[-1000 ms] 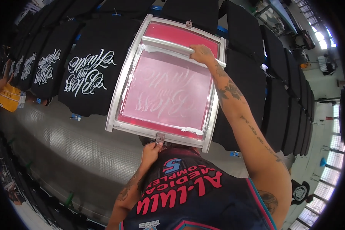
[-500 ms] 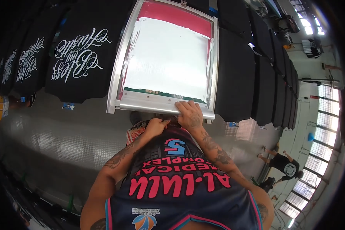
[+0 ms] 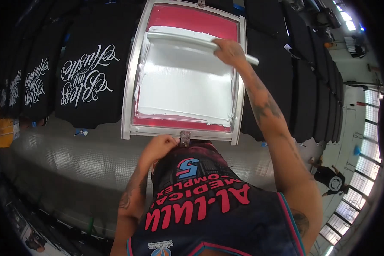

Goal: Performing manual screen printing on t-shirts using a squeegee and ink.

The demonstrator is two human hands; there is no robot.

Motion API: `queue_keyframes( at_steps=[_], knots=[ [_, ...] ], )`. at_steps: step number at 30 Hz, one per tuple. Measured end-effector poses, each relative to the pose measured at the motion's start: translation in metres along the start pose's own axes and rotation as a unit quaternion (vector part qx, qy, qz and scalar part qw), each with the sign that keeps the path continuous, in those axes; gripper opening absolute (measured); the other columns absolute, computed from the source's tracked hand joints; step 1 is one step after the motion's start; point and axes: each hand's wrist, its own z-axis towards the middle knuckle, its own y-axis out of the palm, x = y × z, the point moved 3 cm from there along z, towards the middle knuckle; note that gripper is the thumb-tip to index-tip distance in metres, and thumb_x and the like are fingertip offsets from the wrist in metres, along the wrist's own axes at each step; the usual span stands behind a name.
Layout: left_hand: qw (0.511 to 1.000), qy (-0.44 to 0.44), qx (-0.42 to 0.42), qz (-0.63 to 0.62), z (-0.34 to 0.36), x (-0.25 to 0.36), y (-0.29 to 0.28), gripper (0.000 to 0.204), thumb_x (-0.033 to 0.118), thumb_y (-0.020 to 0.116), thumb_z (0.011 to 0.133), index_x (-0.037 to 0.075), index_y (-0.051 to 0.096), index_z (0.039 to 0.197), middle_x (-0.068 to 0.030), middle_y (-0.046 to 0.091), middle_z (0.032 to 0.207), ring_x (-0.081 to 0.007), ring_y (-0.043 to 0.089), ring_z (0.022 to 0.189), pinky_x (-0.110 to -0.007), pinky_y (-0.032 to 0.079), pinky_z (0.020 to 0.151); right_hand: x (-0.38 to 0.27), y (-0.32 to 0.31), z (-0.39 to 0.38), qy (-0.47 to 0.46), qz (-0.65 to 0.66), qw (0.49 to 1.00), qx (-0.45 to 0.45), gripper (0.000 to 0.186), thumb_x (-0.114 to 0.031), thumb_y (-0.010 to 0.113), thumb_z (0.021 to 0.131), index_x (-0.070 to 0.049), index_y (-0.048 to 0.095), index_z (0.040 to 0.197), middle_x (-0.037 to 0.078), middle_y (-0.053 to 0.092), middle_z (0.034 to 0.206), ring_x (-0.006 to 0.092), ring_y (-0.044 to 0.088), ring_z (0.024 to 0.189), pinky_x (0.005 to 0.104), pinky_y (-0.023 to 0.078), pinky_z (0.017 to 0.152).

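A screen-printing frame [image 3: 130, 85] with an aluminium rim holds pink-red mesh [image 3: 192, 16], covered across its middle in white ink [image 3: 183, 94]. My right hand [image 3: 227, 52] grips a long metal squeegee [image 3: 179, 39] lying across the upper part of the ink. My left hand [image 3: 161, 146] has its fingertips closed at the frame's lower edge, beside a small metal clamp [image 3: 184, 138]; I cannot make out exactly what they hold.
Black shirts [image 3: 84, 112] with white script lettering lie in a row at left; plain black shirts [image 3: 273, 85] run along the right. Below is a grey floor [image 3: 81, 162]. A person in black [image 3: 328, 179] is at far right, and someone in yellow [image 3: 0, 135] at far left.
Half a second ago the squeegee was down at the lower edge; my right hand has since carried it to the top. White ink now covers the mesh where faint lettering showed earlier.
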Motion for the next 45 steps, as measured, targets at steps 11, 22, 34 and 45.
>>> queue_keyframes(
  at_steps=[11,22,34,45],
  knots=[
    [0.745,0.214,0.42,0.473,0.088,0.067,-0.139,0.044,0.005,0.072,0.077,0.008,0.062,0.12,-0.0106,0.058,0.119,-0.0311,0.053,0.116,-0.049,0.039,0.1,-0.063,0.121,-0.106,-0.107,-0.079,0.975,0.177,0.027,-0.011,0.064,0.079,-0.016,0.064,0.106,0.003,0.062,0.097,0.0252,0.06,0.098,0.0448,0.043,0.082],
    [0.816,0.326,0.301,0.371,-0.039,0.033,-0.1,0.042,-0.003,0.073,0.065,0.009,0.068,0.104,-0.0042,0.063,0.096,-0.0255,0.058,0.098,-0.044,0.038,0.093,-0.046,0.061,-0.304,0.062,0.027,0.989,0.135,0.031,-0.007,0.07,0.065,-0.014,0.07,0.095,0.002,0.067,0.095,0.0249,0.061,0.094,0.0432,0.04,0.088],
    [0.796,0.204,0.317,0.474,0.022,0.034,-0.099,0.026,-0.001,0.07,0.065,0.007,0.065,0.089,-0.0083,0.061,0.099,-0.0336,0.058,0.098,-0.048,0.058,0.068,-0.028,0.099,-0.269,0.077,-0.037,0.985,0.149,0.026,-0.014,0.07,0.051,-0.015,0.065,0.077,0.005,0.066,0.08,0.0273,0.067,0.072,0.0427,0.05,0.056],
    [0.786,0.172,0.271,0.528,0.228,0.214,-0.267,0.025,0.015,0.066,0.076,0.004,0.075,0.096,-0.0203,0.074,0.093,-0.0395,0.071,0.093,-0.049,0.057,0.084,0.086,0.002,0.018,0.114,-0.063,0.991,0.041,0.039,-0.041,0.072,0.075,-0.014,0.078,0.101,0.014,0.075,0.091,0.0337,0.073,0.088,0.0437,0.058,0.082]
  ],
)
